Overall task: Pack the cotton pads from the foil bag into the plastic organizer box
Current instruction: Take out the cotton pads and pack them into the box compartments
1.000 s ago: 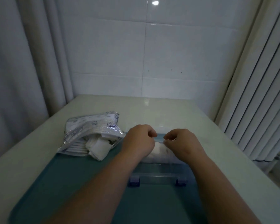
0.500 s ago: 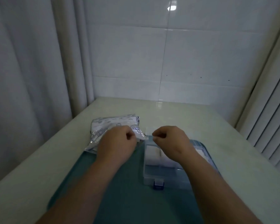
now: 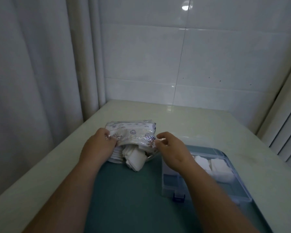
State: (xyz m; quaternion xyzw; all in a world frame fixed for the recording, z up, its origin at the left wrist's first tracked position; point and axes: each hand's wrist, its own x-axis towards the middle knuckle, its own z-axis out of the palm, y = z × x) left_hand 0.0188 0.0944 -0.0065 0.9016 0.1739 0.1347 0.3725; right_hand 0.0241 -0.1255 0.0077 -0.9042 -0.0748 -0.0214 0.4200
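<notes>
Left hand (image 3: 97, 147) and right hand (image 3: 171, 152) are moved off organizer box (image 3: 170, 186); foil bag (image 3: 133, 132) mouth is pinched by both, cotton pads (image 3: 134, 158) exposed.

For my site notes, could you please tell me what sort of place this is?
Probably a bathroom or utility corner: glossy white wall tiles, a pale curtain and a smooth countertop.
</notes>
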